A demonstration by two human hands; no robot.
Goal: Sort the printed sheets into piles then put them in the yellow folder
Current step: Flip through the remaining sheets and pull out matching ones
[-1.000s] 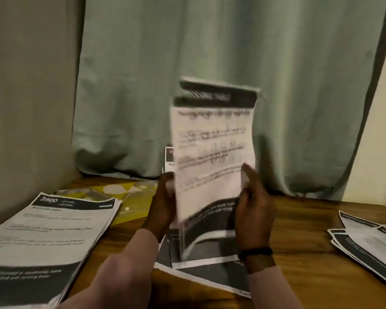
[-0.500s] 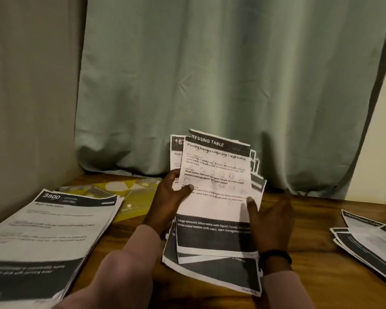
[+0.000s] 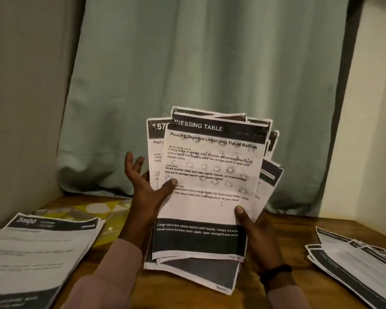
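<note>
I hold a fanned stack of printed sheets (image 3: 210, 197) upright above the wooden table (image 3: 285, 230); the front sheet is headed "DRESSING TABLE". My left hand (image 3: 147, 188) holds the stack's left edge, thumb on the front sheet, fingers spread behind. My right hand (image 3: 254, 233) grips the lower right edge, thumb on top. A sorted pile of sheets headed "3800" (image 3: 36, 248) lies at the left. Another pile (image 3: 357, 262) lies at the right edge. The yellow folder (image 3: 105, 212) lies flat behind the left pile, partly hidden by my left arm.
A pale green curtain (image 3: 210, 74) hangs just behind the table. A grey wall (image 3: 25, 108) closes the left side and a cream wall (image 3: 379, 130) the right. Bare wood shows between the held stack and the right pile.
The single sheet held high a second ago has come down onto the front of the stack. Both hands now hold the whole stack, tilted up toward me.
</note>
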